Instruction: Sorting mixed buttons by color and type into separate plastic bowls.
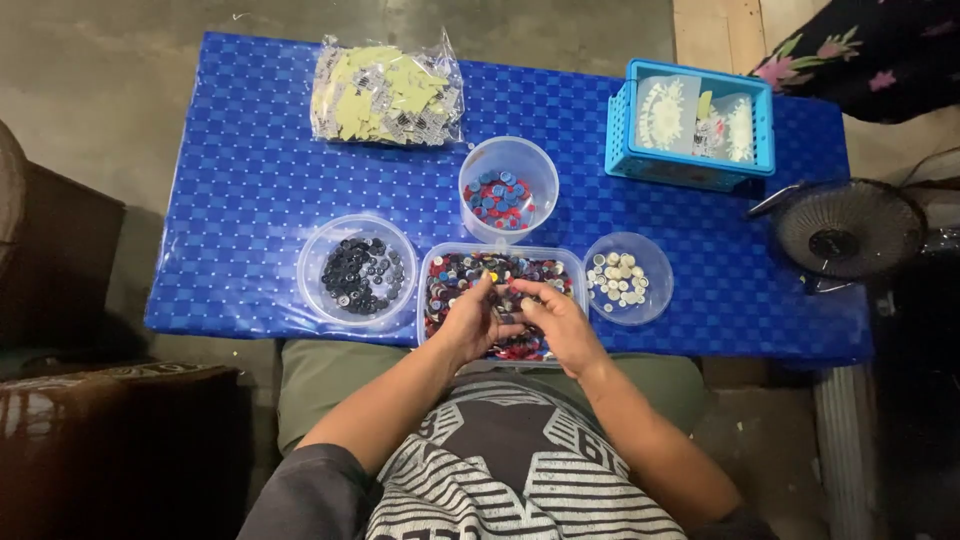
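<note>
A clear rectangular tub (437,262) of mixed coloured buttons sits at the table's near edge. Both hands are in it. My left hand (470,322) has its fingers curled over the buttons, fingertips near the tub's middle. My right hand (556,322) reaches in from the right, thumb and fingers pinched together by the left fingertips. Whether either hand holds a button is too small to tell. Around the tub stand a round bowl (318,262) of dark buttons on the left, a tall clear cup (510,156) of red and blue buttons behind, and a small bowl (652,295) of white buttons to the right.
A blue checked cloth (250,170) covers the small table. A plastic bag (385,95) of pale yellow cards lies at the back left. A light blue basket (690,172) stands at the back right. A small black fan (848,232) sits off the right edge. Another person's flowered garment (860,55) shows top right.
</note>
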